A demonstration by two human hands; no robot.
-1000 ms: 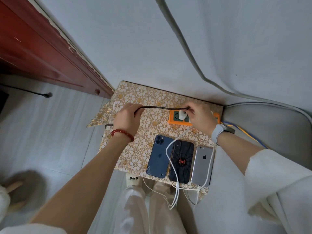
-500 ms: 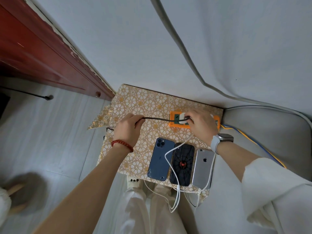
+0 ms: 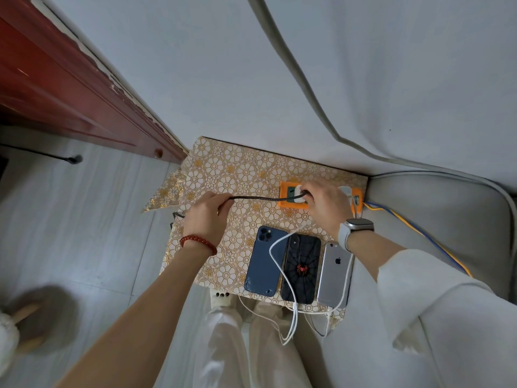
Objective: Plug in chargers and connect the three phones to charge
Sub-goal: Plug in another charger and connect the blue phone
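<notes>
Right hand [image 3: 326, 204] pinches the small white charger plug [image 3: 298, 195] at the orange power strip [image 3: 288, 196]; left hand [image 3: 205, 219] grips the black braided cable [image 3: 257, 198]. Three phones, blue [image 3: 264, 261], spider-patterned black [image 3: 302, 268] and silver [image 3: 334, 274], lie side by side nearby.

We could not see most of the orange power strip [image 3: 285, 189]; our right hand [image 3: 327, 204] covered its middle and half of the white charger [image 3: 298, 195]. The black braided cable [image 3: 257, 198] vanished inside our left hand [image 3: 205, 219]. The white cables' [image 3: 291, 329] ends dropped behind the worktop [image 3: 223, 175] edge. A blurred slipper [image 3: 42, 315] sat at lower left.
</notes>
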